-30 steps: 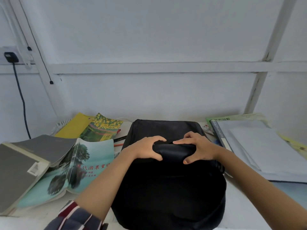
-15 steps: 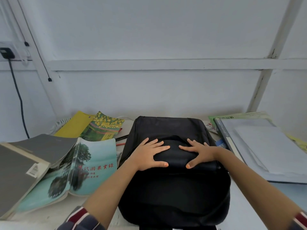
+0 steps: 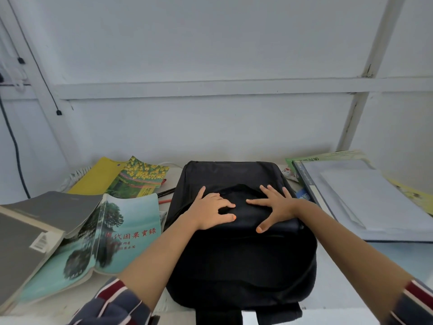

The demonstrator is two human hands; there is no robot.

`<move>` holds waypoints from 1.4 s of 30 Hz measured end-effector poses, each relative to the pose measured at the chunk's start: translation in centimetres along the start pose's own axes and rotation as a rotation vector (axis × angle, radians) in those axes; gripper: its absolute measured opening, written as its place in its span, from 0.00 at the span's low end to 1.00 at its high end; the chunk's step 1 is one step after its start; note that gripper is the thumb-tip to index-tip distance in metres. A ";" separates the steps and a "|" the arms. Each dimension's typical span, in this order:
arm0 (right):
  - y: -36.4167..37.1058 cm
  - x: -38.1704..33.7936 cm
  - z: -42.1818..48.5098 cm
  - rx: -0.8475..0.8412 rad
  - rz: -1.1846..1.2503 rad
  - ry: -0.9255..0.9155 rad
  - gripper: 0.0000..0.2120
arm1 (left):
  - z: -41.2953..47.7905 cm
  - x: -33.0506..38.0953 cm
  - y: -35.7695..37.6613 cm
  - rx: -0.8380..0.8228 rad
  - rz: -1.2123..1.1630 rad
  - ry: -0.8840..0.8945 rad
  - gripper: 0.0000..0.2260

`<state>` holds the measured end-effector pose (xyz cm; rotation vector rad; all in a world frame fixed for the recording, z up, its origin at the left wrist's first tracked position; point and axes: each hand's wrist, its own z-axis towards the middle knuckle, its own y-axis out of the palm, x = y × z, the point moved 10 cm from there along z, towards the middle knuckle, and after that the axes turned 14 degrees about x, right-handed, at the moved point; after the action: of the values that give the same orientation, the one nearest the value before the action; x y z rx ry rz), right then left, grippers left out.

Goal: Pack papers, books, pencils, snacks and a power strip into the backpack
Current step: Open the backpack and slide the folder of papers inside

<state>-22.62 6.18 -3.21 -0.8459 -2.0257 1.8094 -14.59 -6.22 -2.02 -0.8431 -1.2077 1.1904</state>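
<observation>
A black backpack [image 3: 234, 261] lies flat on the white table in front of me. My left hand [image 3: 212, 212] and my right hand [image 3: 274, 204] rest side by side on its upper part, fingers spread, pressing the fabric. To the left lie a teal book [image 3: 112, 235], grey books [image 3: 35, 221] and a yellow-green book [image 3: 131, 177]. Pencils [image 3: 165, 194] poke out between the books and the bag. On the right sits a stack of white papers [image 3: 375, 200] on a folder, with snack packets [image 3: 290, 173] beside the bag.
A white wall with beams [image 3: 210, 87] rises right behind the table. A black cable [image 3: 14, 141] hangs down the wall at the far left. A white coiled cord [image 3: 75, 175] peeks out behind the yellow book.
My hands let go of the folded top of the backpack, opened, and now lie flat with spread fingers on it. The view shifted slightly.
</observation>
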 end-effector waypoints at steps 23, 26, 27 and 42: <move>1.9 -1.5 1.0 0.206 -0.049 -0.005 0.32 | 0.1 0.1 3.0 -0.109 0.222 -0.064 0.28; 1.3 -1.7 0.9 0.209 -0.008 -0.005 0.32 | 0.3 0.5 2.0 -0.038 0.251 -0.028 0.28; 0.9 -1.8 0.9 0.220 0.022 -0.006 0.32 | 0.4 0.7 1.4 -0.003 0.260 -0.012 0.28; -5.3 0.1 -2.6 0.402 0.507 0.047 0.32 | 3.0 4.0 -3.6 0.240 0.028 0.007 0.22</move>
<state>-22.38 8.16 2.31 -1.3320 -1.4143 2.3193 -16.93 -3.47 2.98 -0.6851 -1.0255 1.3240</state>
